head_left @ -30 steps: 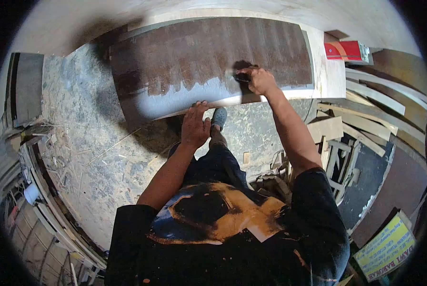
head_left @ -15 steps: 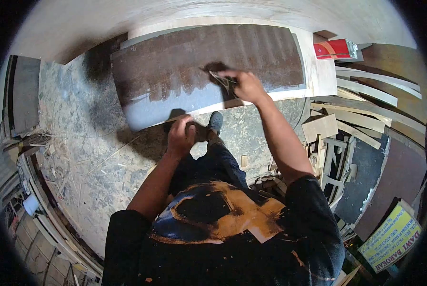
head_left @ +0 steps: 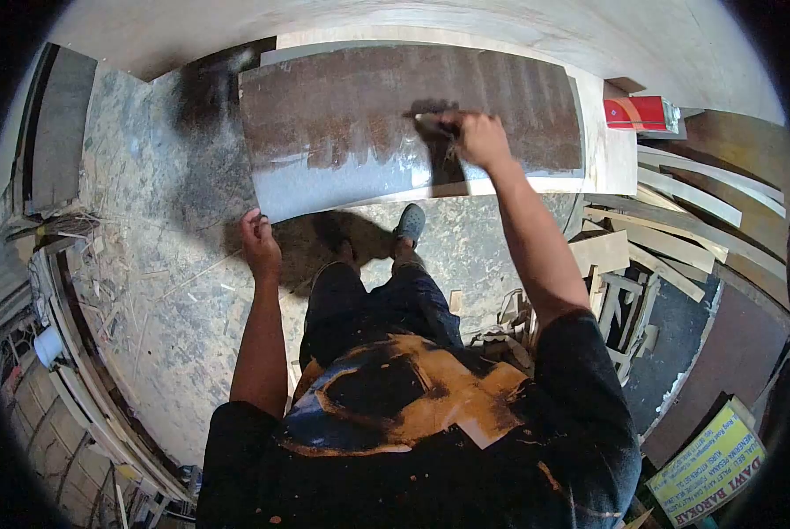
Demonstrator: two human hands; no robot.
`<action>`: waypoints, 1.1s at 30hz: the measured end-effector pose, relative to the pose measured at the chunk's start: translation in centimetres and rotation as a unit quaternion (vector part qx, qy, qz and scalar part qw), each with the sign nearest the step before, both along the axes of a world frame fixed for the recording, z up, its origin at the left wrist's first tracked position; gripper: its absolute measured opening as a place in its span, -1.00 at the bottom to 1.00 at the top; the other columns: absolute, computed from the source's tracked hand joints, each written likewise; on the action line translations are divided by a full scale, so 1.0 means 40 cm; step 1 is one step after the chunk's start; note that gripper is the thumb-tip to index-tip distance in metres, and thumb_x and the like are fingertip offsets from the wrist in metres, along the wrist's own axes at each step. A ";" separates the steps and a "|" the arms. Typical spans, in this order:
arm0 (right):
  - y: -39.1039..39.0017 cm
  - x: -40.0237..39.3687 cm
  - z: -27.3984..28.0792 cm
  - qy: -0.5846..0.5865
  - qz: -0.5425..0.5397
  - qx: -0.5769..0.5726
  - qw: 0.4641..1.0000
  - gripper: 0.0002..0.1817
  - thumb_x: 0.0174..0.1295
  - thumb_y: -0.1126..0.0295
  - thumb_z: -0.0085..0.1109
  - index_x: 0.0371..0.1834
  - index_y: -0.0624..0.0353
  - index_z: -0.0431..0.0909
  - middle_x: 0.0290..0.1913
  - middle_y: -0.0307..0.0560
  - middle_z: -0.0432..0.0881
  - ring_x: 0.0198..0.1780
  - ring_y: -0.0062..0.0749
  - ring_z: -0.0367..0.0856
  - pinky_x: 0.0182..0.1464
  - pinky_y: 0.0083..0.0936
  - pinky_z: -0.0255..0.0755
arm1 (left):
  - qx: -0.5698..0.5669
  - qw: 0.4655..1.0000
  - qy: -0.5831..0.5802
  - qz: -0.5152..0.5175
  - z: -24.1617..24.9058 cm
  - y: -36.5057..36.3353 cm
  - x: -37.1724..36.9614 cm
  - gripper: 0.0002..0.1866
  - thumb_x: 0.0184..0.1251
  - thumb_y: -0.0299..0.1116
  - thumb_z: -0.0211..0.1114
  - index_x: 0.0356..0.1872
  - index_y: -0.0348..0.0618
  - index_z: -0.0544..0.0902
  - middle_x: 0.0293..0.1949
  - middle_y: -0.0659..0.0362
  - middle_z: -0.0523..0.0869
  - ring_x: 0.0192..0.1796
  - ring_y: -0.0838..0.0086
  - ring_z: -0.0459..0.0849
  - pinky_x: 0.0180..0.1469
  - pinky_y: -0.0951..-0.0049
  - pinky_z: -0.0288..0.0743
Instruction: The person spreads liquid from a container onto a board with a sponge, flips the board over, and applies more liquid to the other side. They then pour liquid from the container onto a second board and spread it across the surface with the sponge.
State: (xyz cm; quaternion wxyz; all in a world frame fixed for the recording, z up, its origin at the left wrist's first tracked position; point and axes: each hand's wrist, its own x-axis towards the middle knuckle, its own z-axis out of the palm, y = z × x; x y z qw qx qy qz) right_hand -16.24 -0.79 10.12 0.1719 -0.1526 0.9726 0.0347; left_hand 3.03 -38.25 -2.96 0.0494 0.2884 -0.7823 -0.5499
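Observation:
A large sheet (head_left: pixel 351 97) lies on the bench in front of me. Brown coating covers most of it, while a pale blue-grey strip is bare along the near edge. My right hand (head_left: pixel 481 141) is closed around a thin flat spreader (head_left: pixel 427 116), held against the middle of the sheet. The fingers hide much of this tool, and its dark shadow falls across the sheet. At the sheet's near left corner, my left hand (head_left: pixel 260 242) has its fingers curled, pinching the edge.
A red can-like container (head_left: pixel 634 113) stands at the right end of the pale board (head_left: pixel 622 172) under the sheet. Wood offcuts (head_left: pixel 641 251) are piled at right, near a yellow sign (head_left: pixel 708 463). Debris litters the floor (head_left: pixel 161 291). Stacked strips (head_left: pixel 95 397) lie at left.
My left hand has moved left to the sheet's near corner. My right hand has shifted slightly right and up in view with the spreader. The whole view has turned a little.

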 end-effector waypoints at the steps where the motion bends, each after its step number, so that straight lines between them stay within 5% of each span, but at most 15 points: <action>1: 0.018 -0.029 -0.040 0.023 0.002 -0.010 1.000 -0.45 0.00 0.42 0.12 0.14 -0.34 0.53 -0.04 -0.03 0.66 -0.07 -0.01 0.65 0.03 -0.15 0.51 | 0.071 0.997 -0.004 -0.012 -0.023 -0.012 -0.007 -0.78 0.40 -0.40 0.07 0.00 -0.19 0.45 -0.24 0.18 0.54 -0.27 0.46 0.55 -0.19 0.44 0.47; 4: 0.018 -0.010 -0.100 -0.084 -0.090 -0.024 0.992 -0.43 -0.03 0.42 0.11 0.14 -0.33 0.52 0.02 -0.05 0.64 0.01 -0.02 0.62 0.10 -0.14 0.49 | 0.116 0.993 0.001 0.013 -0.016 -0.012 -0.020 -0.80 0.43 -0.43 0.02 0.01 -0.16 0.45 -0.23 0.20 0.55 -0.35 0.54 0.55 -0.28 0.50 0.49; 9: 0.098 0.188 -0.249 -0.058 -0.093 -0.032 0.994 -0.46 0.01 0.42 0.06 0.13 -0.32 0.53 0.05 -0.04 0.62 0.02 -0.01 0.61 0.09 -0.20 0.51 | 0.158 0.987 0.010 0.025 -0.012 -0.001 -0.035 -0.81 0.43 -0.45 0.02 0.01 -0.15 0.43 -0.25 0.18 0.56 -0.44 0.53 0.55 -0.34 0.46 0.50; 11: 0.043 0.247 -0.155 -0.080 -0.099 -0.083 0.988 -0.52 0.06 0.27 0.07 0.13 -0.25 0.54 -0.05 0.09 0.65 0.01 -0.06 0.63 0.09 -0.11 0.48 | 0.181 0.983 -0.009 0.038 -0.030 -0.014 -0.032 -0.82 0.42 -0.46 0.01 0.00 -0.16 0.43 -0.28 0.16 0.57 -0.50 0.52 0.55 -0.40 0.47 0.51; 13: -0.003 0.284 -0.098 -0.096 -0.100 -0.076 0.987 -0.47 0.03 0.35 0.05 0.14 -0.41 0.54 -0.04 -0.01 0.67 0.01 -0.10 0.64 0.10 -0.18 0.49 | 0.188 0.981 0.037 0.024 -0.044 -0.013 -0.033 -0.82 0.43 -0.47 0.00 0.00 -0.16 0.42 -0.27 0.15 0.55 -0.54 0.50 0.59 -0.49 0.50 0.50; 17: -0.038 0.229 -0.016 -0.190 -0.061 -0.100 0.975 -0.48 0.04 0.38 0.04 0.14 -0.30 0.55 0.00 -0.01 0.66 0.03 -0.07 0.63 0.10 -0.26 0.51 | 0.239 0.968 0.042 0.056 -0.040 -0.017 -0.040 -0.81 0.47 -0.44 -0.09 0.00 -0.18 0.41 -0.21 0.09 0.54 -0.52 0.45 0.61 -0.44 0.46 0.54; 19: -0.069 0.175 0.013 -0.124 -0.136 -0.341 0.922 -0.50 0.07 0.37 0.03 0.14 -0.23 0.56 0.00 0.03 0.66 0.05 -0.06 0.62 0.11 -0.32 0.49 | 0.240 0.969 0.038 0.039 -0.027 -0.013 -0.030 -0.80 0.48 -0.43 -0.10 0.03 -0.17 0.40 -0.20 0.08 0.54 -0.51 0.43 0.62 -0.40 0.43 0.58; 21: -0.134 0.140 0.017 -0.102 -0.156 -0.302 0.935 -0.48 0.09 0.33 0.08 0.20 -0.24 0.51 0.05 0.01 0.63 0.10 -0.11 0.59 0.14 -0.20 0.44 | 0.246 0.968 0.022 0.052 -0.004 -0.003 -0.033 -0.78 0.48 -0.44 -0.10 0.05 -0.17 0.39 -0.17 0.05 0.55 -0.47 0.41 0.64 -0.35 0.41 0.60; 24: -0.195 0.194 -0.126 0.019 -0.027 -0.101 0.994 -0.38 0.06 0.31 0.19 0.28 -0.38 0.43 0.25 -0.23 0.48 0.27 -0.18 0.38 0.21 0.06 0.25 | 0.274 0.958 0.046 0.067 -0.016 0.000 -0.029 -0.76 0.44 -0.43 -0.07 0.06 -0.18 0.41 -0.26 0.07 0.60 -0.45 0.37 0.65 -0.31 0.36 0.61; 27: -0.226 0.379 -0.194 0.069 0.052 -0.150 0.985 -0.39 0.03 0.32 0.20 0.24 -0.40 0.47 0.28 -0.32 0.44 0.32 -0.27 0.34 0.25 0.01 0.19 | 0.254 0.963 0.028 0.091 -0.010 0.013 -0.034 -0.77 0.43 -0.44 -0.07 0.04 -0.19 0.41 -0.26 0.07 0.59 -0.44 0.37 0.65 -0.30 0.36 0.61; 29: -0.225 0.403 -0.092 -0.036 0.101 -0.135 0.985 -0.42 0.10 0.41 0.07 0.24 -0.40 0.47 0.23 -0.28 0.51 0.31 -0.35 0.37 0.22 -0.02 0.23 | 0.252 0.963 0.043 0.081 -0.022 0.011 -0.001 -0.77 0.42 -0.46 -0.07 0.04 -0.19 0.41 -0.26 0.07 0.59 -0.43 0.38 0.64 -0.30 0.36 0.60; 30: -0.212 0.363 -0.095 -0.133 0.073 -0.062 0.987 -0.38 0.08 0.45 0.07 0.23 -0.51 0.47 0.12 -0.20 0.60 0.15 -0.34 0.55 0.20 -0.02 0.30 | 0.258 0.962 0.028 0.089 -0.034 0.009 -0.012 -0.76 0.41 -0.48 -0.08 0.04 -0.19 0.40 -0.22 0.07 0.56 -0.46 0.43 0.59 -0.29 0.37 0.60; 32: -0.192 0.231 -0.014 -0.025 0.062 -0.080 0.995 -0.48 0.16 0.30 0.11 0.15 -0.70 0.47 -0.17 -0.01 0.69 -0.20 -0.13 0.70 0.04 -0.03 0.48 | 0.288 0.952 0.017 0.108 -0.023 0.011 -0.038 -0.75 0.38 -0.49 -0.08 0.04 -0.21 0.40 -0.17 0.05 0.54 -0.46 0.49 0.56 -0.30 0.42 0.60; 33: -0.166 0.145 -0.040 -0.057 0.008 0.006 0.998 -0.52 0.16 0.18 0.13 0.17 -0.66 0.46 -0.21 0.00 0.69 -0.19 -0.12 0.69 0.05 -0.03 0.47 | 0.283 0.952 0.014 0.112 -0.010 0.014 -0.038 -0.75 0.38 -0.49 -0.08 0.04 -0.21 0.40 -0.17 0.05 0.54 -0.46 0.49 0.56 -0.30 0.42 0.60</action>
